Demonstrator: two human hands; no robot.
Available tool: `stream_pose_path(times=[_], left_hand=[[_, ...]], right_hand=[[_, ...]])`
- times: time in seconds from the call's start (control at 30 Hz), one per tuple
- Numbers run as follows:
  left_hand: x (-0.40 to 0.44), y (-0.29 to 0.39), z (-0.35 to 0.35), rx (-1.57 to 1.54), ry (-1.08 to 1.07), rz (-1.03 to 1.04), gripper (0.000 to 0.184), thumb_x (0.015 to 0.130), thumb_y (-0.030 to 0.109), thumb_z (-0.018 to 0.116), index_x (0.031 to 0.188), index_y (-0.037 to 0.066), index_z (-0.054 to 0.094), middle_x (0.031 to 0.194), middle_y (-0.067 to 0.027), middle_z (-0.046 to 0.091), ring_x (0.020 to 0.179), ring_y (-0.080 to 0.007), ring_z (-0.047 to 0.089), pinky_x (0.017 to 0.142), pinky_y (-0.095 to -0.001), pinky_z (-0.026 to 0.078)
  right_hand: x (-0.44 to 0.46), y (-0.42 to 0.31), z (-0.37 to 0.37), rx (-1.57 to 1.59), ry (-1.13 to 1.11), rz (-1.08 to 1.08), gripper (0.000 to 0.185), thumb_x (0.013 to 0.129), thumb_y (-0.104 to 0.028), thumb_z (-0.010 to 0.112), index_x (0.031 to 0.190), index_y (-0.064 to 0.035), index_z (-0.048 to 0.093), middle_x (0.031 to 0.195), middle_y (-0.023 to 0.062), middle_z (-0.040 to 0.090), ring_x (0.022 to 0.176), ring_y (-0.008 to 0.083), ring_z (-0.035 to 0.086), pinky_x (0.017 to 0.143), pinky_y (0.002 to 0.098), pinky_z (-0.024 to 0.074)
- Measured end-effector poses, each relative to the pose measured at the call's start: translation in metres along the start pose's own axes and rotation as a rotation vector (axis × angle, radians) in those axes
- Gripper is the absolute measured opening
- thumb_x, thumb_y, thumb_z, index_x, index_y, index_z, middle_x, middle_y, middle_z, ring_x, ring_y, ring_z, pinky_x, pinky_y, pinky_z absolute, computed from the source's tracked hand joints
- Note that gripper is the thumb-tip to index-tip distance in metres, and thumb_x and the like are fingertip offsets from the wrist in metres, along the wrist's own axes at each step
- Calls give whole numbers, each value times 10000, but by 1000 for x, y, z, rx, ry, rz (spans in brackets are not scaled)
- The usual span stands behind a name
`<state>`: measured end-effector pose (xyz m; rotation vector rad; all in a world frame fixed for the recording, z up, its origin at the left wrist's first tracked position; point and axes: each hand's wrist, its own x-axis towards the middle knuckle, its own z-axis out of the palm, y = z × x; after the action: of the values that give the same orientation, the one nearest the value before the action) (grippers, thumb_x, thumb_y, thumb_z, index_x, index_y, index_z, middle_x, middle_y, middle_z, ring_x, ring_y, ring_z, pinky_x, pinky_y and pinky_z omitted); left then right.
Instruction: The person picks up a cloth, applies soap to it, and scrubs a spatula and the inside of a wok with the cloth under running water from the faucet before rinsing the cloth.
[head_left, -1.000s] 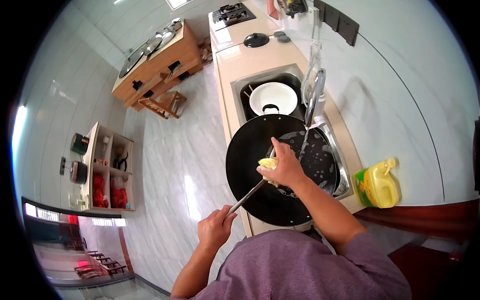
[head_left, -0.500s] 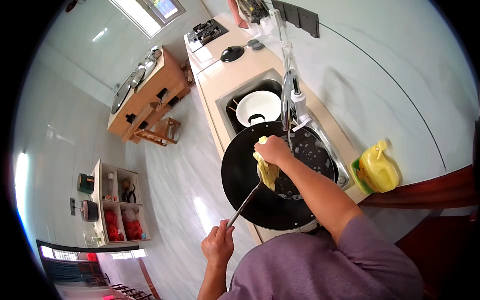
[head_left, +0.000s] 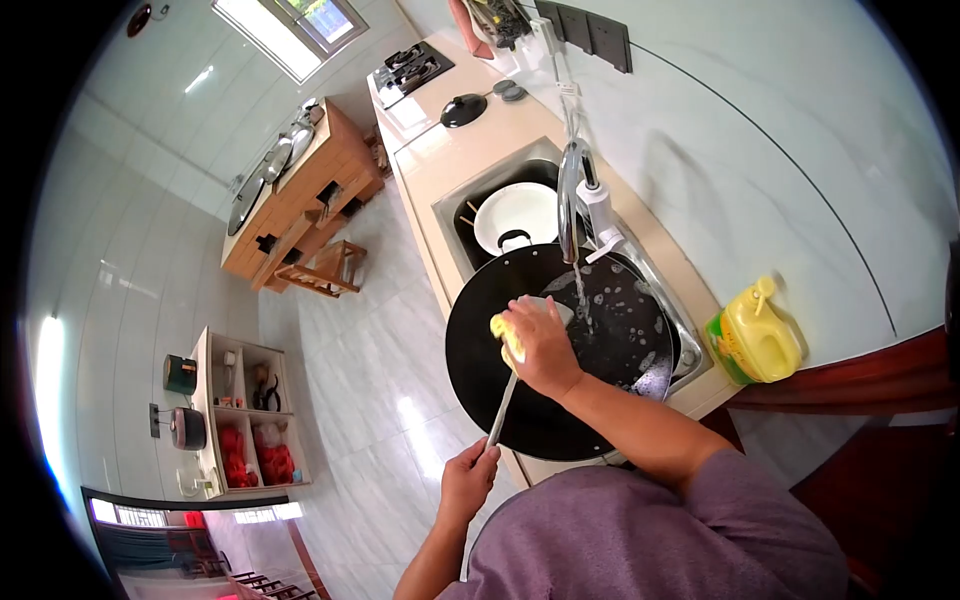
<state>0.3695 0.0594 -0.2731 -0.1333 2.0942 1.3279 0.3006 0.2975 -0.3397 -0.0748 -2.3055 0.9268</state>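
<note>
- Beige counter [head_left: 425, 165]: runs away from the person along the tiled wall. A black stove [head_left: 412, 72] is set into its far end.
- Metal sink [head_left: 442, 212]: set in the counter, its rim partly covered by the wok at the near side.
- Black wok [head_left: 475, 335]: lies over the near part of the sink, open side up, loop handle at the far rim. Soapy water lies in its right-hand part.
- White plate [head_left: 515, 212]: in the far part of the sink, beside two chopsticks [head_left: 468, 215].
- Yellow bottle [head_left: 762, 340]: upright near the counter edge by the wall, to the right of the wok, pump at the top.
- Chrome faucet [head_left: 568, 200]: outlet above the wok; a stream of water [head_left: 582, 290] falls into it.
- Spatula [head_left: 502, 410]: over the wok. Long axis slopes from the near-left rim toward the far right; blade points away from the person, toward the falling water. Contact between blade and wok cannot be determined.
- Left hand [head_left: 470, 482]: fingers closed around the near end of the spatula handle, just outside the wok rim.
- Right hand [head_left: 542, 348]: fingers clamped on the cloth where handle meets blade, covering that joint.
- Yellow cloth [head_left: 506, 335]: bunched under the right hand, protruding on its left side, against the spatula.
</note>
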Motion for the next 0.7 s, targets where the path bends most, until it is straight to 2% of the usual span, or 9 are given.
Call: stream_pose_path(times=[0.1, 0.13, 0.23, 0.27, 0.43, 0.5, 0.6, 0.63, 0.7], left_hand=[[-11, 15, 4, -132, -53, -119, 304, 1059, 238, 627, 1297, 58, 685, 652, 36, 492, 466, -55, 409, 405, -237, 333], [-13, 19, 6, -148, -58, -123, 305, 1061, 238, 623, 1299, 57, 682, 650, 34, 492, 455, -57, 405, 392, -239, 325], [-7, 8, 6, -154, -53, -105, 308, 1062, 242, 622, 1301, 55, 678, 649, 31, 494, 445, -57, 401, 381, -238, 318], [-5, 6, 5, -148, -46, -93, 310, 1061, 244, 623, 1301, 55, 678, 649, 31, 494, 446, -56, 400, 382, -237, 318], [-11, 5, -5, -120, 7, -110, 326, 1048, 247, 651, 1294, 35, 684, 658, 46, 495, 481, -46, 402, 409, -234, 313], [-15, 4, -9, -105, 1, -131, 331, 1049, 255, 647, 1296, 36, 682, 653, 49, 492, 477, -46, 402, 405, -236, 315], [-12, 11, -7, -103, -30, -142, 342, 1053, 267, 639, 1309, 44, 678, 649, 48, 489, 468, -47, 401, 396, -240, 318], [-12, 14, -4, -111, -48, -144, 345, 1054, 270, 636, 1314, 47, 677, 648, 46, 489, 466, -48, 401, 393, -241, 320], [-11, 13, 1, -135, -67, -152, 348, 1056, 273, 632, 1321, 53, 675, 648, 44, 490, 462, -50, 400, 387, -242, 321]], right_hand=[[9, 20, 3, -43, 95, 134, 447, 881, -212, 746, 1275, -29, 639, 1362, 189, 630, 1376, 396, 518, 1217, 566, 291], [11, 23, 5, -117, 233, 54, 291, 837, -199, 759, 1086, -60, 700, 1177, 161, 690, 1197, 374, 622, 1088, 532, 433], [26, 25, -2, -89, 145, 69, 136, 792, -178, 760, 870, -93, 687, 921, 122, 680, 922, 338, 654, 858, 490, 509], [31, 28, 2, -47, 313, -14, 129, 762, -165, 753, 740, -114, 636, 752, 84, 612, 719, 312, 594, 680, 468, 479], [26, 64, 8, 63, 240, -72, 139, 820, -220, 769, 809, -126, 667, 714, 72, 635, 670, 298, 622, 649, 430, 512], [23, 69, 3, -22, 6, -54, 214, 827, -230, 778, 989, -104, 718, 882, 71, 674, 823, 301, 641, 783, 443, 522], [23, 43, -4, -72, 24, -118, 261, 818, -216, 771, 1039, -89, 715, 952, 95, 668, 886, 320, 633, 811, 453, 509], [22, 27, 1, 174, 231, -169, 88, 807, -103, 709, 855, -77, 640, 909, 139, 618, 883, 360, 588, 760, 491, 455], [14, 18, 7, -8, 54, -245, 127, 790, -59, 685, 911, -65, 647, 946, 140, 613, 890, 359, 579, 748, 486, 454]])
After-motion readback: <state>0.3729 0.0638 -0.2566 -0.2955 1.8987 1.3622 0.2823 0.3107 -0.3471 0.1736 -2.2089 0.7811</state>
